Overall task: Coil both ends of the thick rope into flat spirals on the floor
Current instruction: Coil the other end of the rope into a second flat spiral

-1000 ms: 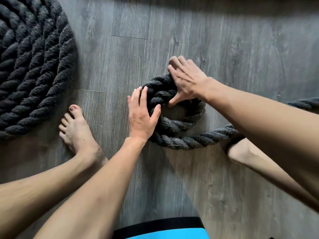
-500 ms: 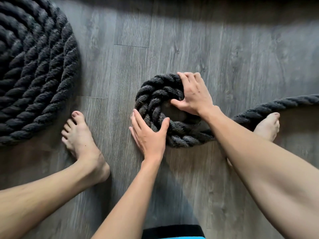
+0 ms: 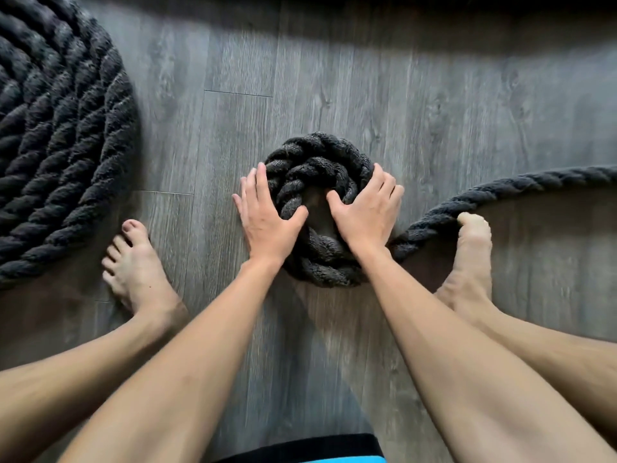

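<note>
One rope coil (image 3: 317, 162), seemingly snug between left hand (image 3: 267, 225) and right hand (image 3: 364, 215).

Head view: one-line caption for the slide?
Left hand presses, right hand grips the small rope coil on the floor; large spiral lies far left.
</note>
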